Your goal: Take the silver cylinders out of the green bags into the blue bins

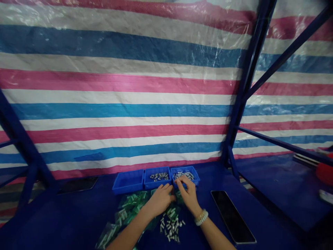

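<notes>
My right hand [188,194] reaches over the front edge of the right blue bin [198,179], its fingers drawn together in a pinch. Whatever sits between those fingertips is too small to make out. Close beside it, my left hand [160,200] is closed with curled fingers, just in front of the middle blue bin [146,184]; its grip is hidden. Small silver metal fasteners [171,227] lie loose on the table below both hands. Clear green-tinted plastic bags [132,205] of similar metal pieces are heaped under and left of my left forearm.
Both the middle and right bins hold small metal parts; the left blue bin [128,181] shows a bare bottom. A phone [232,217] lies right of my right arm, and a dark flat device [78,184] at the back left. Blue posts [238,104] stand before a striped tarp [130,111].
</notes>
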### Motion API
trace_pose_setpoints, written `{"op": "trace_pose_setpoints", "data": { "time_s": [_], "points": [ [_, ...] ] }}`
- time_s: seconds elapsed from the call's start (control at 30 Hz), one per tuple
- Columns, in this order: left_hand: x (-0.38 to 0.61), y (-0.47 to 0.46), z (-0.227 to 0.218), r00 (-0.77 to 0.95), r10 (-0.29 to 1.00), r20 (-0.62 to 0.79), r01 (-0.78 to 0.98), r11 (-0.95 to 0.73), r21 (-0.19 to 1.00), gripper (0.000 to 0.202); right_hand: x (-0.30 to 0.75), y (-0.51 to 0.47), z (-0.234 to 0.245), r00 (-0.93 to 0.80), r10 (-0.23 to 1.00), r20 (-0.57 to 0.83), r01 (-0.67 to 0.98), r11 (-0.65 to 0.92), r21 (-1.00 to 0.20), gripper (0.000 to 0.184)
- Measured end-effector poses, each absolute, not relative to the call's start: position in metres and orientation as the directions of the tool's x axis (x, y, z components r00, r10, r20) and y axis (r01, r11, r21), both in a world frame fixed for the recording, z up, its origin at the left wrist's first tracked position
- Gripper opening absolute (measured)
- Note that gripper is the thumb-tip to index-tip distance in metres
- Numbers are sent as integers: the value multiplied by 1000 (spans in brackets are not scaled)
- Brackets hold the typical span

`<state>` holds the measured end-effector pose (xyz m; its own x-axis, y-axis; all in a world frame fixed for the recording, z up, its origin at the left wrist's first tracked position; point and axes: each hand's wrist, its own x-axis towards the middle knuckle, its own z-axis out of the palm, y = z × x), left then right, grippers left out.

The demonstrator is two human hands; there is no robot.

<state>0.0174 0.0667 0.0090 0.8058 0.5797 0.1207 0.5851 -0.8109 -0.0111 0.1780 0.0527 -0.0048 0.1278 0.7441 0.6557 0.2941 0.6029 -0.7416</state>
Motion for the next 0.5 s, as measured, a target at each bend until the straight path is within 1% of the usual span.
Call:
{"op": "trace_pose_setpoints", "data": {
  "time_s": [0.1,0.13,0.17,0.2,0.23,0.33,0.4,0.47,0.5],
  "points": [
    [22,72,4,825,543,155,553,-833,-28,13,177,53,-5,118,743,659,297,607,-738,28],
    [22,72,4,829,531,177,541,-841,-6,12,177,53,-5,117,742,660,299,608,-736,29],
    [21,72,4,825,525,208,529,-848,40,11,177,53,-5,118,741,661,301,608,-735,29],
    [19,71,5,813,527,247,515,-849,115,10,178,53,-4,120,741,661,302,607,-735,29],
    [16,69,6,788,541,294,497,-841,215,12,178,53,-3,122,740,661,302,607,-735,30],
    [4,64,10,620,670,408,398,-717,571,18,176,51,-2,116,747,655,294,604,-741,28],
    [-4,61,9,469,783,409,304,-578,757,14,172,48,-2,71,762,644,276,605,-747,21],
    [-11,59,7,363,860,358,185,-443,877,8,167,44,-2,-20,773,634,235,620,-749,13],
    [-13,58,6,334,885,323,127,-382,915,9,164,42,-2,-71,771,633,207,632,-747,14]
  ]
}}
